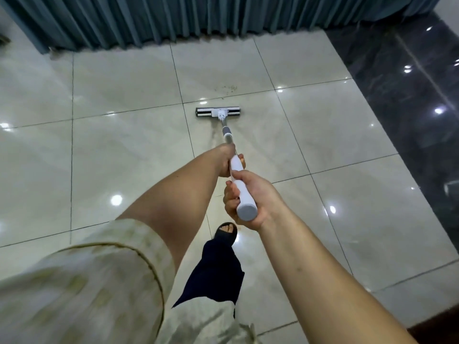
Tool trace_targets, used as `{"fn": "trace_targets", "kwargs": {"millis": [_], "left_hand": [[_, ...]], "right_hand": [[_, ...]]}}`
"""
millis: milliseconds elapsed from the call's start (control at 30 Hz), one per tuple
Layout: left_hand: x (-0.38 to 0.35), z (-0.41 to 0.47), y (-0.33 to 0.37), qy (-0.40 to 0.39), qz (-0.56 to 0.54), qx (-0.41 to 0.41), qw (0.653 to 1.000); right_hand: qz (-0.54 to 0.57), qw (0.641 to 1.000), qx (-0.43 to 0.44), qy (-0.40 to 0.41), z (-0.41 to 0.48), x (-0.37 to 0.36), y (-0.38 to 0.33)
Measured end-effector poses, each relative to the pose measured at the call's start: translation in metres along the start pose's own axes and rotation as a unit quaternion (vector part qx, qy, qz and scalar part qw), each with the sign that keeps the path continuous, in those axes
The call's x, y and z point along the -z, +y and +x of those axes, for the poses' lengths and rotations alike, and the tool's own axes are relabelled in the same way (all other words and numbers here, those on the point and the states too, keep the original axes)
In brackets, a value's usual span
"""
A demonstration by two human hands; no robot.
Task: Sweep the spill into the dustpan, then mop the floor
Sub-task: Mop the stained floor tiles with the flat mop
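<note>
A flat mop with a white handle (pixel 239 184) points away from me, its head (pixel 218 112) lying flat on the pale floor tiles (pixel 129 145). My left hand (pixel 227 160) grips the handle farther down the shaft. My right hand (pixel 250 198) grips the handle near its grey end cap. A few small brown specks of the spill (pixel 227 89) lie on the tile just beyond the mop head. A faint streak runs on the tile behind the head. No dustpan or broom is in view.
A teal pleated curtain (pixel 173 18) hangs along the far edge of the floor. Dark polished stone flooring (pixel 409 95) borders the tiles on the right. My foot in a dark sandal (pixel 226 233) stands on the tile below my hands.
</note>
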State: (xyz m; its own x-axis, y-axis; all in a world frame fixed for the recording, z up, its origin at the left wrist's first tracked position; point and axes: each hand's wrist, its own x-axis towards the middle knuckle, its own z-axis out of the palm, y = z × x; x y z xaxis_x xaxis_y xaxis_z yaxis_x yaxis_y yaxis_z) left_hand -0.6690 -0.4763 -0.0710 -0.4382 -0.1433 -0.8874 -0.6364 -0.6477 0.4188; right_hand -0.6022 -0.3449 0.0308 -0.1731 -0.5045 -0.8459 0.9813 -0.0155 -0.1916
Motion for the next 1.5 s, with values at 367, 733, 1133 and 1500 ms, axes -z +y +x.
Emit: {"fn": "trace_targets", "kwargs": {"millis": [367,733,1133,1500], "left_hand": [[-0.050,0.199,0.253,0.004,-0.087,-0.014,0.996],[-0.058,0.261,0.317,0.017,-0.117,0.003,0.993],[-0.086,0.200,0.226,0.028,-0.068,0.037,0.997],[-0.141,0.068,0.046,0.013,-0.092,0.012,0.996]], "right_hand": [[-0.029,0.999,-0.037,0.027,0.191,-0.073,-0.265],[-0.068,0.996,-0.034,0.036,0.252,-0.089,-0.330],[-0.031,0.997,-0.063,0.022,0.172,-0.023,-0.275],[-0.050,0.994,-0.099,0.023,0.000,0.082,-0.172]]}}
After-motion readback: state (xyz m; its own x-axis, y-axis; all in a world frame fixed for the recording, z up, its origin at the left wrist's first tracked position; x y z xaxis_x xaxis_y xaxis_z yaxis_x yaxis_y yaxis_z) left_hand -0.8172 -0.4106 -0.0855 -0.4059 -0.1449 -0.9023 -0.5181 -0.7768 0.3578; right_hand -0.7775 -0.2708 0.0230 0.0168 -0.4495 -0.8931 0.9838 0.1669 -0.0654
